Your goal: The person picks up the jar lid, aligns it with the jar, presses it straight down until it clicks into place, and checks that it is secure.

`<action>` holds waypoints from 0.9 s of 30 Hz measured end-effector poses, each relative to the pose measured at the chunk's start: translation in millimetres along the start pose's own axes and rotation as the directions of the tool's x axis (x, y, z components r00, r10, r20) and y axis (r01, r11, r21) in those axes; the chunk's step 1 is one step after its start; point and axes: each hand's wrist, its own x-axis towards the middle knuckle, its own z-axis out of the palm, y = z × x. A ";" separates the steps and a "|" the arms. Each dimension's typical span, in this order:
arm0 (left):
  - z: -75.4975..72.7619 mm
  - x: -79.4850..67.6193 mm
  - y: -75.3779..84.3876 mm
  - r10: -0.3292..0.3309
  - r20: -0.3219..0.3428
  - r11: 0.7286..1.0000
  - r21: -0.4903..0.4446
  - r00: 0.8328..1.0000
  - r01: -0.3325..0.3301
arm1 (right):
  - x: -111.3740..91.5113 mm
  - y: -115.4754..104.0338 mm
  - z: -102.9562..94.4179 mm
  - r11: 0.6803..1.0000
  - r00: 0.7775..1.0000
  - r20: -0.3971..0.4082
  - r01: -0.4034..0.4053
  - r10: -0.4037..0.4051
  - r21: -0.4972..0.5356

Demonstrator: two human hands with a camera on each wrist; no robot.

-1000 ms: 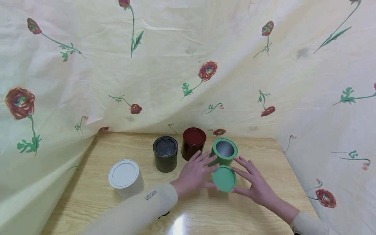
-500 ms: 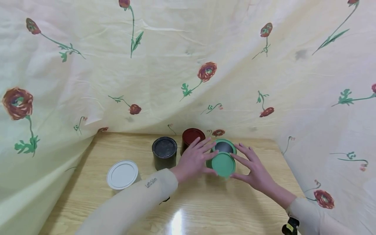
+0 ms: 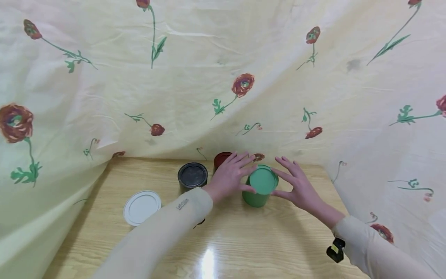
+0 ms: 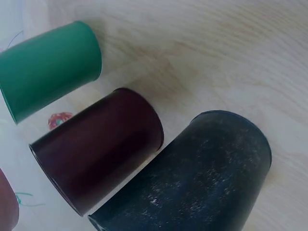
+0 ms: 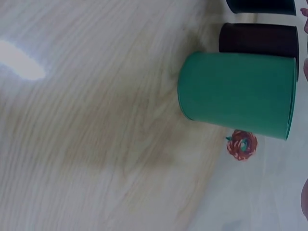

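A round green lid point(image 3: 263, 180) is over the mouth of the green can point(image 3: 256, 199), in the head view's right middle. It covers most of the opening; whether it sits flush cannot be told. My left hand point(image 3: 231, 174) holds the lid's left rim with thumb and index finger. On the opposite side, my right hand point(image 3: 297, 184) holds the right rim the same way. The other fingers of both hands are spread. In the right wrist view the green can point(image 5: 238, 94) stands on the table, and the lid is out of frame.
Left of the green can stand a dark red can point(image 4: 103, 149) and a black can point(image 3: 192, 175), both lidded. A white lidded can point(image 3: 142, 207) is farther left, partly behind my left sleeve. Flowered cloth point(image 3: 195, 77) walls off the back and sides of the wooden table point(image 3: 240, 244).
Both hands have carried the green lid away from me, from in front of the green can to over its mouth. My left hand and sleeve now hide more of the dark red and white cans.
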 end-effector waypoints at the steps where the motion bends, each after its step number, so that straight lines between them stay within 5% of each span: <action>1: 0.0 1.4 -1.0 0.002 -0.002 1.000 0.001 1.000 -0.002 | 1.1 1.3 -0.3 1.000 1.000 0.001 -0.002 0.002 -0.001; 12: 3.1 15.7 -9.6 -0.007 0.042 1.000 -0.001 0.999 0.007 | 9.3 13.4 -2.7 0.999 0.999 0.036 -0.036 0.037 -0.016; 27: 6.0 34.8 -16.5 -0.040 0.182 0.997 -0.063 0.982 0.052 | 14.4 20.1 -8.0 0.990 0.985 0.116 -0.131 0.125 0.045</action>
